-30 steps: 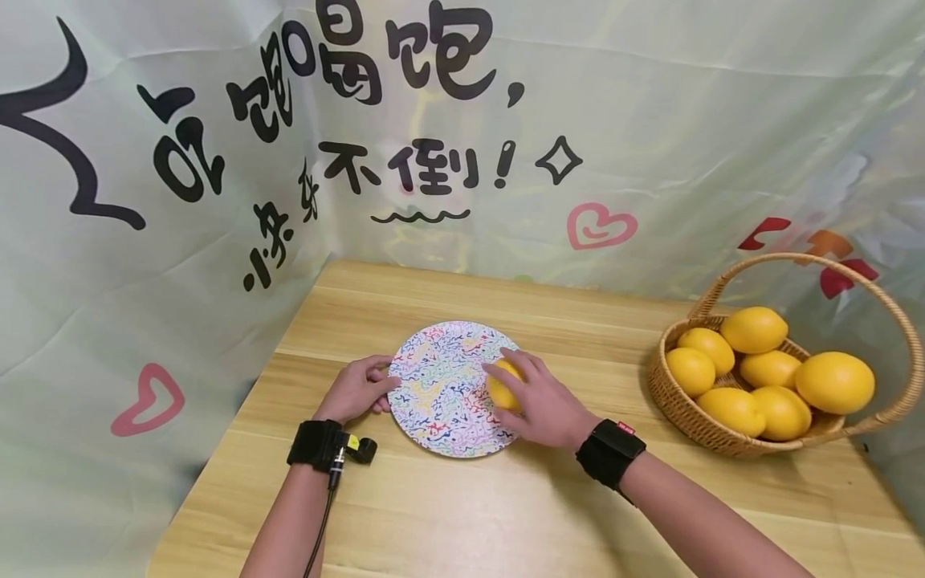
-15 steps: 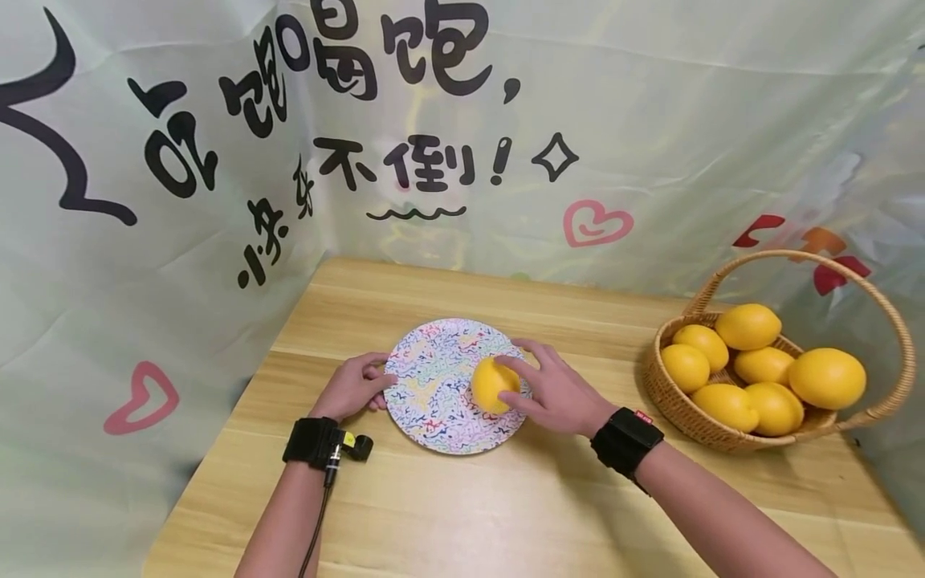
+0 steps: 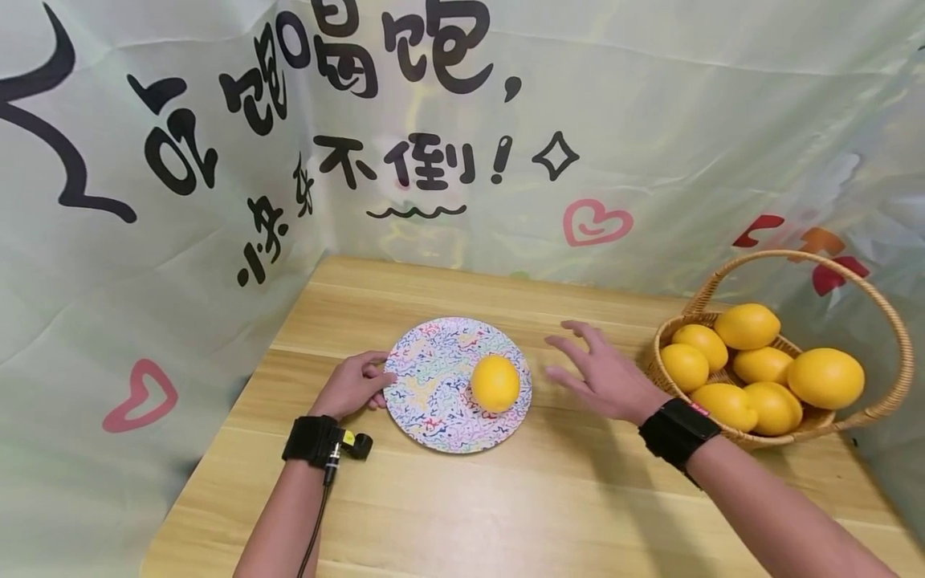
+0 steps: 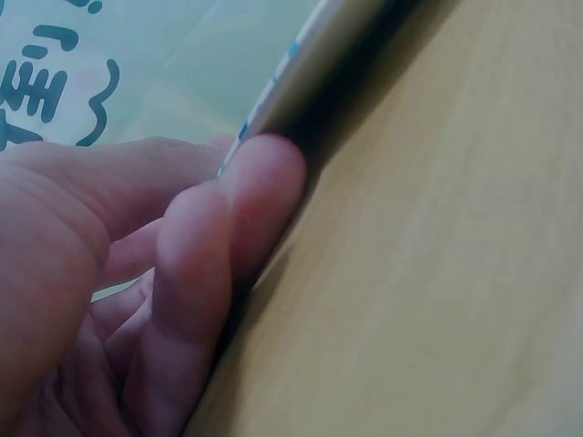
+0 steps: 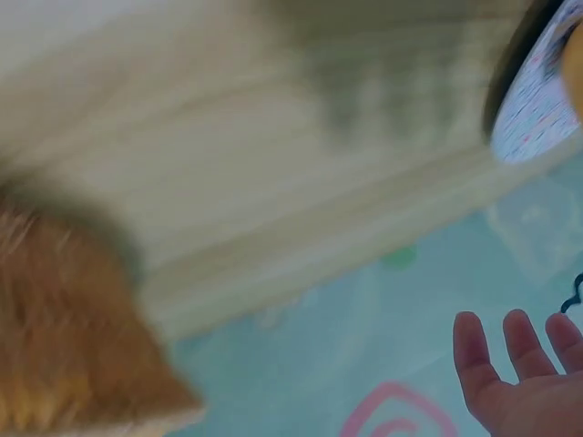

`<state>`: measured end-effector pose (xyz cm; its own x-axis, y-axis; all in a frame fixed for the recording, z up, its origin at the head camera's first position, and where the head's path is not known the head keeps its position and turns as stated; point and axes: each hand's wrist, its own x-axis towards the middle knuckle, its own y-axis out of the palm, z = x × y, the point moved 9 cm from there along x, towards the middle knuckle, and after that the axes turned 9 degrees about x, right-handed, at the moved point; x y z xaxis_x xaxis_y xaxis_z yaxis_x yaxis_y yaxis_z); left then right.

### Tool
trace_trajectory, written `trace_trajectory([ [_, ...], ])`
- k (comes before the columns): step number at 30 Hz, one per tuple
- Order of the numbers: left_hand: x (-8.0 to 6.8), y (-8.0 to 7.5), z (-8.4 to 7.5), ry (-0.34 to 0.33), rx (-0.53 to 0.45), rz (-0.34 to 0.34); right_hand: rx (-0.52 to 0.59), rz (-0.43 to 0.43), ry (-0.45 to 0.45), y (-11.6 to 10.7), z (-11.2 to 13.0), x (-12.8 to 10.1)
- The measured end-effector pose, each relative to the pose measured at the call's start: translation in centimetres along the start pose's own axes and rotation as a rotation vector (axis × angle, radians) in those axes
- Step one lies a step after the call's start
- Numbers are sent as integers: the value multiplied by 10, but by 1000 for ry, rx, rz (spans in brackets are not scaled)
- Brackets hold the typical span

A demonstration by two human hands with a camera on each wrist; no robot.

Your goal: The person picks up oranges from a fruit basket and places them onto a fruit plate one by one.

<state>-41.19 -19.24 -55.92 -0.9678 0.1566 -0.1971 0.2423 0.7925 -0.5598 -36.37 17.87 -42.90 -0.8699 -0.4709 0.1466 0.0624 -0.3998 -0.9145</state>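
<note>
Currently L hand (image 3: pixel 352 387) pinches plate (image 3: pixel 437 409) at edge, thumb on top; yellow fruit (image 3: pixel 495 384) sits on it. R hand (image 3: pixel 607 379), fingers apart, hovers btwn plate & basket (image 3: pixel 877 412) w/ other fruit (image 3: pixel 764 366).

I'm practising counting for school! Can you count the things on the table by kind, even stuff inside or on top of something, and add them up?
Rounded yellow fruits: 8 showing
Flat round white plate with colourful squiggles: 1
Woven brown basket with an arched handle: 1
Total: 10
</note>
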Motion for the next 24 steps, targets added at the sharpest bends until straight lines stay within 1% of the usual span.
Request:
trace_trajectory([
  [3,0,0,-1,-1,-4,2,-53,-13,26,-17,-14,-7],
  [7,0,-1,-2,-1,-6,4,-109,-51,44,-36,-34,-17],
  [14,-2,-2,-4,-5,3,-4,-106,-118,101,-60,-65,-40],
  [20,-2,-5,-7,5,7,-8,-146,-139,198,-74,-99,-64],
  [22,-4,-4,-8,9,11,-5,-152,-129,246,-74,-112,-72],
  [24,-6,-2,-6,0,7,-5,-159,-118,275,-72,-124,-80],
])
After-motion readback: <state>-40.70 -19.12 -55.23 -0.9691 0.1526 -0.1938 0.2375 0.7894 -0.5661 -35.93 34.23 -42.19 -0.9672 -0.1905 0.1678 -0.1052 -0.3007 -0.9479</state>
